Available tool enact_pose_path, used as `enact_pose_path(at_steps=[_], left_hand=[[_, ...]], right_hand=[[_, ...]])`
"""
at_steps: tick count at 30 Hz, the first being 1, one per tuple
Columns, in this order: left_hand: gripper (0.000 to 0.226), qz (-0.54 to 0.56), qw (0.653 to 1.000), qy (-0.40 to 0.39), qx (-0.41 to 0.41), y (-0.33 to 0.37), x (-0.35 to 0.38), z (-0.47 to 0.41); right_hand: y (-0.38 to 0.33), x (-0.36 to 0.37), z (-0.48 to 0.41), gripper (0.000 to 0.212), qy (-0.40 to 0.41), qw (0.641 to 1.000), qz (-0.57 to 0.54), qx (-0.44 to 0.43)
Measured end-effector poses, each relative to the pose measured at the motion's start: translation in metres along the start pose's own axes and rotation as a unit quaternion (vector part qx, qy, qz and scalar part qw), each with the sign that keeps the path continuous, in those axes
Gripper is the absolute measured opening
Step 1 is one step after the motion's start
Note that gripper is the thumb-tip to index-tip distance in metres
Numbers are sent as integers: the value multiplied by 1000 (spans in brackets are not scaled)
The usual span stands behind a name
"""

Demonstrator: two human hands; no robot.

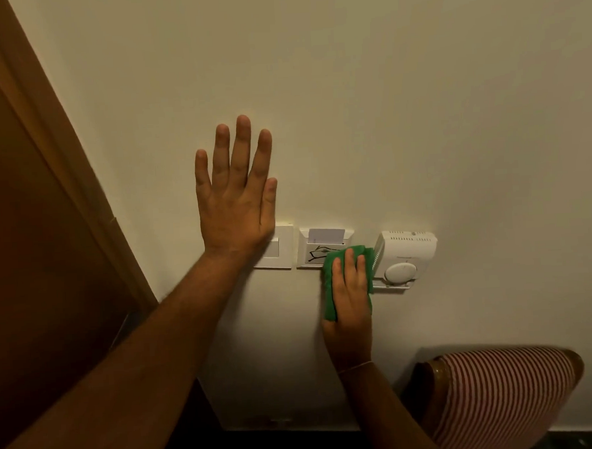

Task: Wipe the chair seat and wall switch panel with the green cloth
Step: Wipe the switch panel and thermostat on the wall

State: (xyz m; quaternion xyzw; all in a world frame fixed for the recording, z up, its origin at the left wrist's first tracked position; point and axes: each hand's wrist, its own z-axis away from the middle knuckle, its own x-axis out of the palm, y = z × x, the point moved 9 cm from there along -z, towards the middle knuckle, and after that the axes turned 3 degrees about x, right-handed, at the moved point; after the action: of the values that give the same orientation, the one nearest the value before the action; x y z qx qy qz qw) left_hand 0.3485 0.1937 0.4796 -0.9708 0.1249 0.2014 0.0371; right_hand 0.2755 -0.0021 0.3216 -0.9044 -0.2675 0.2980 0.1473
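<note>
My right hand presses the green cloth flat against the wall. The cloth covers the lower right corner of the white key-card holder, which has a card in its slot. Left of the holder sits a white wall switch, partly covered by the heel of my left hand. That hand lies flat on the wall, fingers spread and pointing up, holding nothing. The chair, with red and white striped fabric and a wooden frame, stands at the lower right against the wall.
A white thermostat with a round dial is mounted just right of the cloth. A brown wooden door and its frame fill the left side. The cream wall above the panel is bare.
</note>
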Motion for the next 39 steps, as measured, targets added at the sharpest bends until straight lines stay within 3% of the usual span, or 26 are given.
enact_pose_path(at_steps=[8,15,20,27,33,39], left_hand=[[70,6,1000,-11,-3,2,-3,-1],[70,5,1000,-5,1,2,-5,1],[72,-8,1000,-2,-7,2,-3,-1],[72,-21,1000,-14,-9,0,-2,1],[76,-45,999,5,-1,3,-1,0],[75,-40,999,15,5,5,-4,2]], right_hand=[[1,-2,-10,86,50,998,-31,4],[5,4,11,86,25,999,-27,8],[-2,-3,-16,87,78,995,-60,-11],[10,7,16,81,18,999,-45,20],[-1,-3,-18,71,85,993,-76,-10],[7,7,16,74,16,998,-58,29]])
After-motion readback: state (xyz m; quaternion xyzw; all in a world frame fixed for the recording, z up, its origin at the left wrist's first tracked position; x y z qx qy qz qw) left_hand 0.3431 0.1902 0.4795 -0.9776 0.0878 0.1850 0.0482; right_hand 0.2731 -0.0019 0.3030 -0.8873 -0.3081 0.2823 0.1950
